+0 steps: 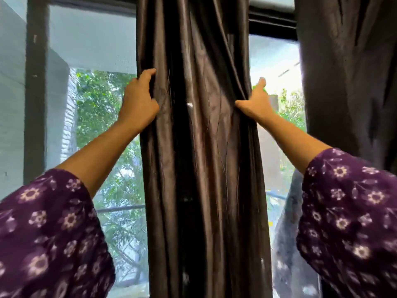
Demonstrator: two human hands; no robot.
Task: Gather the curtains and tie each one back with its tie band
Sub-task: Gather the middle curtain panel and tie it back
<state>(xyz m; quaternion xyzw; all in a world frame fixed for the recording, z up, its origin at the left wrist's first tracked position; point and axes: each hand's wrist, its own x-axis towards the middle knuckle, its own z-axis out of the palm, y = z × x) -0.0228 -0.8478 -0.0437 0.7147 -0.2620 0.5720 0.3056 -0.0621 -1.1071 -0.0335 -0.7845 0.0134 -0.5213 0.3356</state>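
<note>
A dark brown satin curtain (202,147) hangs gathered in folds in the middle of the window. My left hand (138,100) grips its left edge, fingers curled round the fabric. My right hand (255,100) is on its right edge, thumb pressed into the folds in front and fingers reaching behind the cloth. A second dark curtain (348,82) hangs at the right. No tie band is visible.
Behind the curtains is a large window with a dark frame post (35,93) at the left and a mesh screen. Green trees (101,108) show outside. A grey sheer cloth (287,233) hangs low at the right.
</note>
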